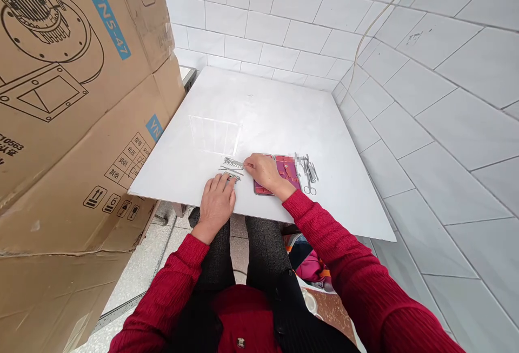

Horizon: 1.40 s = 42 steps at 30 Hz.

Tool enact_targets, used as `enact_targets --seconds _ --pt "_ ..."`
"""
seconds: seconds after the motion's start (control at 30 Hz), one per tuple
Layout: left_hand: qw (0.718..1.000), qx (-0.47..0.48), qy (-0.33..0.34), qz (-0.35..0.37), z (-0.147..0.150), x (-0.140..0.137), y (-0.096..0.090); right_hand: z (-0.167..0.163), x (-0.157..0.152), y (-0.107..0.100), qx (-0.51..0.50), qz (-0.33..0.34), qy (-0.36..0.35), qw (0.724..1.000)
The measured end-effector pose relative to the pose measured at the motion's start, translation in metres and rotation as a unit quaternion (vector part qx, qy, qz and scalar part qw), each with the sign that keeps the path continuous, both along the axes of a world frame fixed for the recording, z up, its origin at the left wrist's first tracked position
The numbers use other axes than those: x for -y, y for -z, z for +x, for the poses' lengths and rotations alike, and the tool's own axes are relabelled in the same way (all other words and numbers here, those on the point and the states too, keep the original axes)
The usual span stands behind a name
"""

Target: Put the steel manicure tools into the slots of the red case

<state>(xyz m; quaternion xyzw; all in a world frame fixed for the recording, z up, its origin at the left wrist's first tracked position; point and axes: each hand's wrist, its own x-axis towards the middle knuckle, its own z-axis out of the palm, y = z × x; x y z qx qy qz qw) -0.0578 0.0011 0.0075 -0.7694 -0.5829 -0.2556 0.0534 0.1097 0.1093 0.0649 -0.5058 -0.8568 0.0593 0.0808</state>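
My left hand [217, 201] lies palm down at the table's front edge, fingers stretched out, with the fingertips at some small dark metal pieces. Just beyond them is a group of thin metal pieces [232, 164], too small to name. My right hand [263, 172] reaches over the left half of an open red manicure case [287, 169]. Its thumb and forefinger are pinched together at the right end of the metal pieces; what they hold is too small to make out. Small scissors [310, 190] and other slim metal tools [311, 171] lie right of the case.
The white table [284, 120] meets tiled walls behind and at the right. Large cardboard boxes [81, 142] stand close on the left. A thin cable [367, 31] hangs down the wall in the corner. Below the table's front edge is a bag with pink cloth [310, 266].
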Motion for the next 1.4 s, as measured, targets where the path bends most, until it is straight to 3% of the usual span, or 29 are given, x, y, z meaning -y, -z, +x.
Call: enact_targets --seconds 0.57,1.4 --pt "1.0 -0.004 -0.002 -0.001 0.0 0.001 0.001 -0.022 -0.008 -0.001 0.063 -0.002 -0.023 0.998" --pt "1.0 -0.004 0.0 -0.004 0.0 0.001 0.0 -0.024 -0.012 -0.003 0.094 0.005 -0.042 0.995"
